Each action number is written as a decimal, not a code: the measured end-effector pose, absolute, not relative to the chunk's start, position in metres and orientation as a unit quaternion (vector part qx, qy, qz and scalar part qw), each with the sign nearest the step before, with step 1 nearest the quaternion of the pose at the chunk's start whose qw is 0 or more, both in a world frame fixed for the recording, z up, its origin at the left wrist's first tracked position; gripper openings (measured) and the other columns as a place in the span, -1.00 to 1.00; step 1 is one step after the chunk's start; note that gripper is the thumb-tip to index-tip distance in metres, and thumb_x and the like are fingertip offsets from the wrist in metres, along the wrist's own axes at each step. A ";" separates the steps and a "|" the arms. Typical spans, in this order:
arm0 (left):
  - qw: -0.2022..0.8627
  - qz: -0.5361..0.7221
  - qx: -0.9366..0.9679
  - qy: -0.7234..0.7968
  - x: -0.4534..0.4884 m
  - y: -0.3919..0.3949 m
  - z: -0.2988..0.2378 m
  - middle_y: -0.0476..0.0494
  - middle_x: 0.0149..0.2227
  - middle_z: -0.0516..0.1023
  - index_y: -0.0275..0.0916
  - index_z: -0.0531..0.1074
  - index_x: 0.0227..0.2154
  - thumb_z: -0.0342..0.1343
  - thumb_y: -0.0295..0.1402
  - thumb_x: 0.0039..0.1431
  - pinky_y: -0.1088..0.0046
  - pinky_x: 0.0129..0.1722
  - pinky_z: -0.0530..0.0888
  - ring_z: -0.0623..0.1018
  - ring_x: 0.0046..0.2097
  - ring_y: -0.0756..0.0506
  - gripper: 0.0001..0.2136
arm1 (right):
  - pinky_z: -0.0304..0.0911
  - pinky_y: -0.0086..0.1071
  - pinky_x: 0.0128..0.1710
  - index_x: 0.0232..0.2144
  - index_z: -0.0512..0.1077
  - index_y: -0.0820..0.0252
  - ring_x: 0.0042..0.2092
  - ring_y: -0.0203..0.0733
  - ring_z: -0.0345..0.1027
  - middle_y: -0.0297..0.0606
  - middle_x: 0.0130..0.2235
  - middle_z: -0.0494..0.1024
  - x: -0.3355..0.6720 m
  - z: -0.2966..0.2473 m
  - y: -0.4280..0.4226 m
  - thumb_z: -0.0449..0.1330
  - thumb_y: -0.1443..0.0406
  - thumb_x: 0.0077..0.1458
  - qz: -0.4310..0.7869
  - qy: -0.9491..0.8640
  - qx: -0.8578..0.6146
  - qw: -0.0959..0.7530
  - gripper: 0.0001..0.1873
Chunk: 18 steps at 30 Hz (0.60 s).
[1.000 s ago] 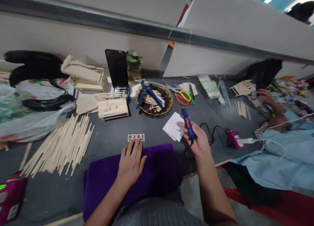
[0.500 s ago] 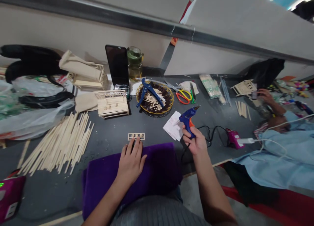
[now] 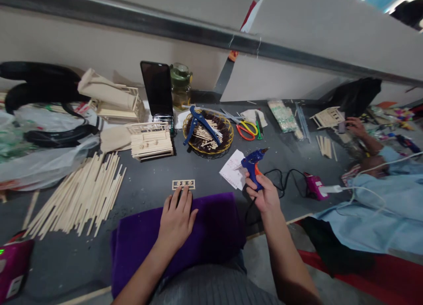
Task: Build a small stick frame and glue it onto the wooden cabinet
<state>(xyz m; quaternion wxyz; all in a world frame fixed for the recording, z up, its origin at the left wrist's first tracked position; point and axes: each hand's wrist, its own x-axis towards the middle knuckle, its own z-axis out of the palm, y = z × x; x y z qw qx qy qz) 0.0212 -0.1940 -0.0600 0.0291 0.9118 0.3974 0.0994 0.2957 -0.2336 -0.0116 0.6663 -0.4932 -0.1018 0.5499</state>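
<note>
My left hand (image 3: 177, 214) lies flat with fingers stretched out, its fingertips at the lower edge of a small rectangular wooden stick frame (image 3: 183, 184). Little round wooden pieces sit inside that frame. Under the palm is a folded purple cloth (image 3: 211, 221). In my right hand (image 3: 264, 192) is a blue glue gun (image 3: 253, 166) with an orange trigger, held above the table with its nozzle tilted up and to the right. A white paper slip (image 3: 232, 170) with writing lies just left of the glue gun.
Loose wooden sticks (image 3: 77, 195) spread at the left. Behind stand a small stick-built model (image 3: 152, 142), a phone (image 3: 157, 91) and a basket (image 3: 228, 144) with blue cutters (image 3: 201, 122) on it. Scissors (image 3: 246, 131) lie right of it. Another person's hand (image 3: 357, 128) is at the far right.
The glue gun's nozzle has tipped slightly lower. My left hand stays in place at the small frame.
</note>
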 end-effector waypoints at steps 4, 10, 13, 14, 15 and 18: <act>0.028 0.103 0.911 0.398 0.021 -0.194 -0.061 -0.28 0.25 0.29 -0.40 0.40 0.10 -0.11 -0.26 0.33 0.10 0.13 0.27 0.28 0.25 -0.32 -0.59 | -0.06 -0.70 -0.71 -0.35 0.45 0.12 -0.54 -0.48 -0.03 -0.31 -0.32 0.44 0.297 -0.014 -0.234 0.31 0.32 -0.12 0.554 -0.103 -0.484 0.669 -0.81; 0.038 0.109 0.909 0.401 0.021 -0.195 -0.060 -0.27 0.25 0.30 -0.38 0.41 0.09 -0.10 -0.26 0.33 0.10 0.13 0.28 0.28 0.25 -0.32 -0.59 | -0.07 -0.71 -0.71 -0.35 0.45 0.13 -0.54 -0.49 -0.02 -0.31 -0.33 0.44 0.297 -0.013 -0.234 0.32 0.31 -0.14 0.552 -0.093 -0.494 0.665 -0.78; 0.043 0.115 0.907 0.403 0.021 -0.195 -0.060 -0.26 0.25 0.30 -0.38 0.41 0.09 -0.11 -0.26 0.33 0.10 0.13 0.27 0.28 0.25 -0.31 -0.59 | -0.08 -0.71 -0.71 -0.35 0.46 0.14 -0.54 -0.50 -0.02 -0.32 -0.34 0.44 0.296 -0.012 -0.234 0.34 0.31 -0.17 0.554 -0.083 -0.496 0.664 -0.76; 0.044 0.116 0.907 0.403 0.021 -0.195 -0.060 -0.26 0.25 0.30 -0.38 0.41 0.09 -0.11 -0.26 0.33 0.10 0.13 0.27 0.29 0.25 -0.32 -0.59 | -0.08 -0.71 -0.71 -0.35 0.46 0.14 -0.54 -0.50 -0.02 -0.32 -0.34 0.44 0.296 -0.012 -0.234 0.34 0.31 -0.17 0.553 -0.083 -0.496 0.664 -0.75; 0.046 0.115 0.906 0.404 0.021 -0.195 -0.060 -0.26 0.24 0.31 -0.39 0.41 0.09 -0.11 -0.25 0.33 0.10 0.13 0.27 0.29 0.25 -0.32 -0.59 | -0.08 -0.71 -0.71 -0.35 0.46 0.13 -0.54 -0.50 -0.03 -0.32 -0.34 0.44 0.296 -0.011 -0.234 0.34 0.31 -0.17 0.553 -0.084 -0.497 0.664 -0.76; 0.048 0.111 0.907 0.404 0.021 -0.194 -0.060 -0.27 0.24 0.31 -0.40 0.40 0.09 -0.11 -0.25 0.33 0.10 0.13 0.27 0.29 0.25 -0.32 -0.58 | -0.09 -0.72 -0.71 -0.35 0.46 0.13 -0.53 -0.49 -0.04 -0.32 -0.34 0.43 0.295 -0.011 -0.233 0.33 0.30 -0.17 0.553 -0.092 -0.499 0.661 -0.76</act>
